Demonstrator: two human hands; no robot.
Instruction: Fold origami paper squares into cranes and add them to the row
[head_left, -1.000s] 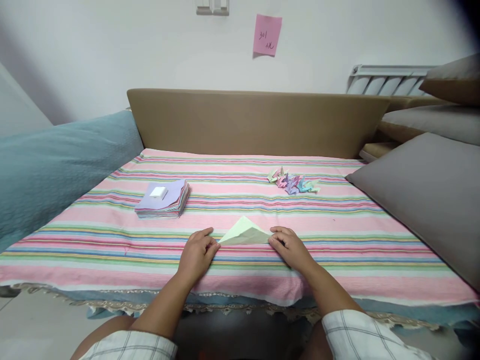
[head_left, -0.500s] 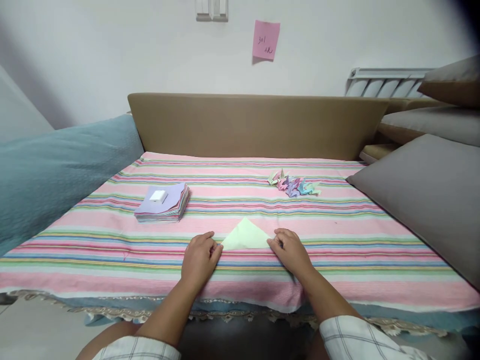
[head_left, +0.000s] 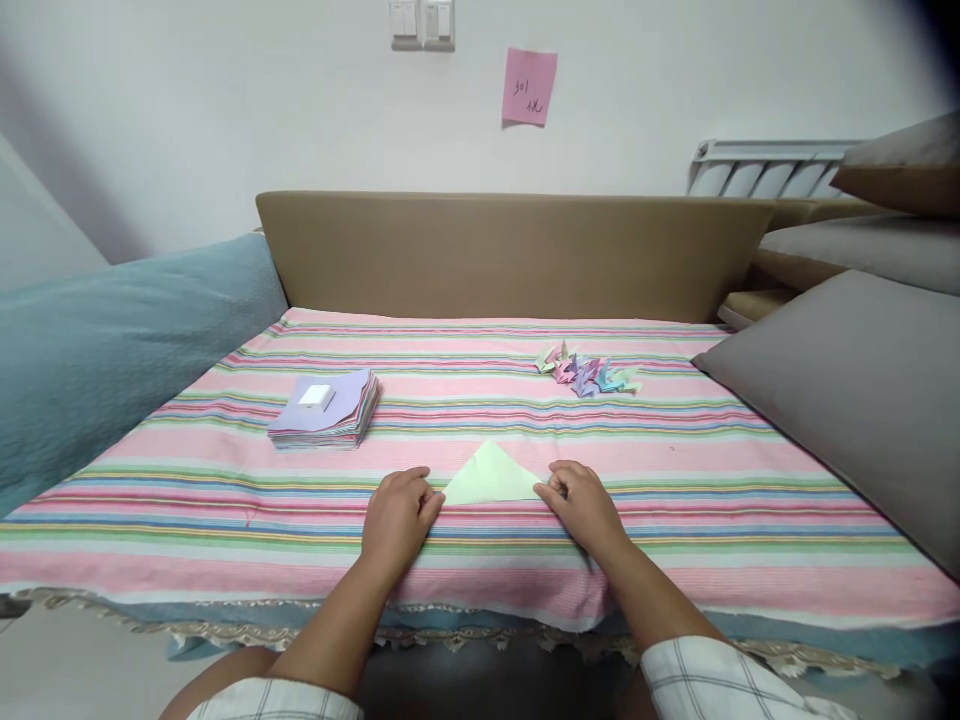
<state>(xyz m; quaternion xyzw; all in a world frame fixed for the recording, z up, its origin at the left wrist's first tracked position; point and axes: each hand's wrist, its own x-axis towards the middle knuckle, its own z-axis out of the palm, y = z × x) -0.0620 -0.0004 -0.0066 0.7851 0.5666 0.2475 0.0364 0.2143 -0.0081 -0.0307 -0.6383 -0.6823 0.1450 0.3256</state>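
Note:
A pale green sheet of paper, folded into a triangle, lies on the striped cloth with its peak pointing away from me. My left hand pinches its left corner between thumb and fingers. At the opposite corner, my right hand is closed the same way, thumb on the paper's tip. The long folded edge runs between the two hands, nearest to me. Both wrists rest near the front of the cloth.
Left of the hands sits a stack of coloured paper with a small white block on top. Several folded paper pieces lie at the back right. Grey cushions border the right side, a blue-covered armrest the left.
The whole view has shifted slightly downward in the picture. Both hands keep their places at the paper's corners, and the triangle looks the same.

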